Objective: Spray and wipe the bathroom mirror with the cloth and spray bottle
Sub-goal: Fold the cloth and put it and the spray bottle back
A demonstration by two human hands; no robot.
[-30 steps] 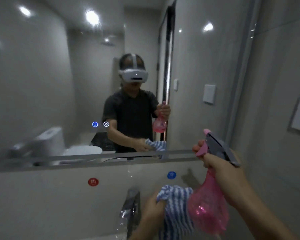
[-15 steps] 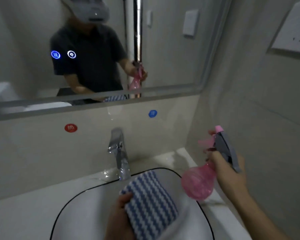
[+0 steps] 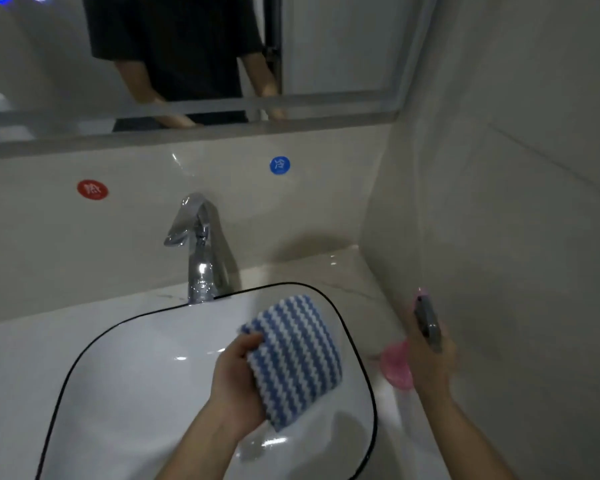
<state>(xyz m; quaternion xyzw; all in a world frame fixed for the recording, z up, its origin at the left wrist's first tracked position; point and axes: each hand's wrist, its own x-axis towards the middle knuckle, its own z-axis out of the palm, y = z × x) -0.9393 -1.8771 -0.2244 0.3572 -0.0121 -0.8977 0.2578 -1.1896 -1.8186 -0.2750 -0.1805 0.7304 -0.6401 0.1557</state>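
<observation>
My left hand (image 3: 238,379) grips a folded blue-and-white striped cloth (image 3: 297,355) above the right side of the white sink (image 3: 125,375). Over the counter by the right wall, my right hand (image 3: 430,358) holds a pink spray bottle (image 3: 397,370) with a grey trigger head (image 3: 427,322); the hand hides most of the bottle. The bathroom mirror (image 3: 333,46) spans the top of the view, above both hands, and reflects a person's dark shirt and forearms.
A chrome faucet (image 3: 200,247) stands behind the sink. A red sticker (image 3: 92,189) and a blue sticker (image 3: 279,165) mark the backsplash under the mirror frame. A tiled wall (image 3: 516,202) closes the right side. The pale counter (image 3: 329,268) wraps the sink.
The view has tilted down from the mirror to the sink. Both hands have dropped lower, the right one with the bottle down near the counter by the right wall.
</observation>
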